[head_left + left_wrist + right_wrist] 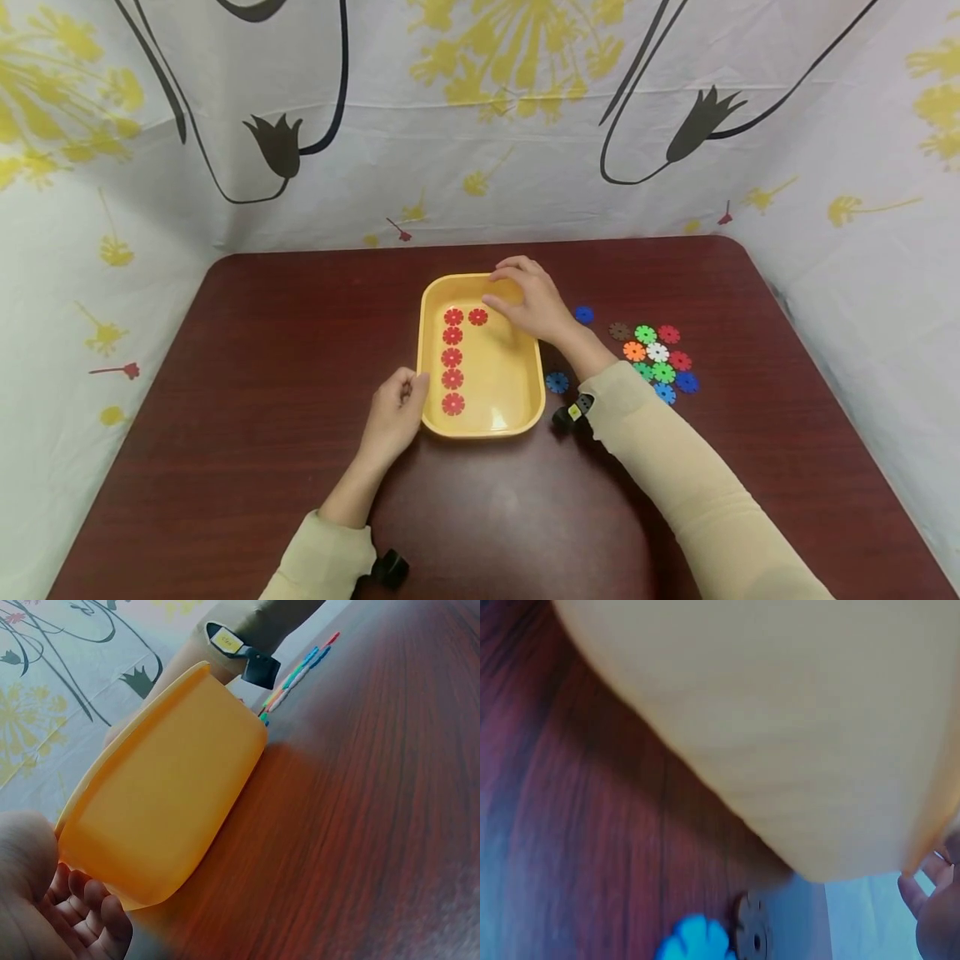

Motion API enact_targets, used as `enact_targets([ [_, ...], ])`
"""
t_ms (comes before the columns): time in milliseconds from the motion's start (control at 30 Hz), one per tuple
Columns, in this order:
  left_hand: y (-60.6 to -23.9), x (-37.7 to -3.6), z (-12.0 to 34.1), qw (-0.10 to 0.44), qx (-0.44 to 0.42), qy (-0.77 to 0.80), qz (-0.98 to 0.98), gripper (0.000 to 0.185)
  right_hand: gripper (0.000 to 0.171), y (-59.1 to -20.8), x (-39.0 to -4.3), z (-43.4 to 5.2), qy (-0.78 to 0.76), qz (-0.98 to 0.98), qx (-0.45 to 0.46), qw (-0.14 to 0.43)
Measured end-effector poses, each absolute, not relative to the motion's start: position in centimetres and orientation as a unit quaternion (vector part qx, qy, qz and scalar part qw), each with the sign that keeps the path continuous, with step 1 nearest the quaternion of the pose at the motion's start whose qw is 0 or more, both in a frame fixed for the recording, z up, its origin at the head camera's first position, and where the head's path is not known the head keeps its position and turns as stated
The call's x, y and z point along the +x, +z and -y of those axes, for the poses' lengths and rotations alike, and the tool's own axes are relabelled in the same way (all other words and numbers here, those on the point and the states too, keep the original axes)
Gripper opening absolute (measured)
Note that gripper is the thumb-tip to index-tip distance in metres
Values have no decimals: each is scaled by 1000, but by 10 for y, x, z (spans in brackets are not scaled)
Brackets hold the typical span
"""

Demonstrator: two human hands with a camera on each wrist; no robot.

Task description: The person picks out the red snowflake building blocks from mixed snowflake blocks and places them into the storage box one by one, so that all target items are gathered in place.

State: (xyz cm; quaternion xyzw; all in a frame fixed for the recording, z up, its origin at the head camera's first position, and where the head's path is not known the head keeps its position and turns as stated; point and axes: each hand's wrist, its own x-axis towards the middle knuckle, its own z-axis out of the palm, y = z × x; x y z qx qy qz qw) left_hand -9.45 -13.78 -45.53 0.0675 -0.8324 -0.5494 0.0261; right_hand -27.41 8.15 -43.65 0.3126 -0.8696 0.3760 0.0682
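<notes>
A yellow plastic tray (pixel 482 429) stands lengthwise on the table, with flat red notched discs inside. Several of these red discs (pixel 452 357) form a column along its left side, and one more red disc (pixel 477 317) lies beside the top one. My left hand (pixel 395 414) grips the tray's left rim; in the left wrist view its curled fingers (pixel 90 904) lie below that rim. Over the tray's far right corner is my right hand (pixel 530 298), thumb and fingers apart with nothing showing between them. The thumb tip is just above the lone red disc.
Right of the tray lies a cluster of loose notched discs (pixel 657 352) in mixed colours. Closer to the tray are two blue discs, one at its near right side (pixel 557 382) and one farther back (pixel 583 314). A patterned cloth (pixel 480 200) hangs behind the dark red table (pixel 315 317).
</notes>
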Motion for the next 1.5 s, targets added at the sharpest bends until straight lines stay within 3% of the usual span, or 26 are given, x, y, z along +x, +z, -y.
enact_targets([
  [267,-455,-95,137,21,71,-544,836,31,38,-437,-271,-103,388,856,330,89],
  [1500,-454,-95,137,34,58,-527,847,29,30,-444,-242,-190,358,887,287,44],
])
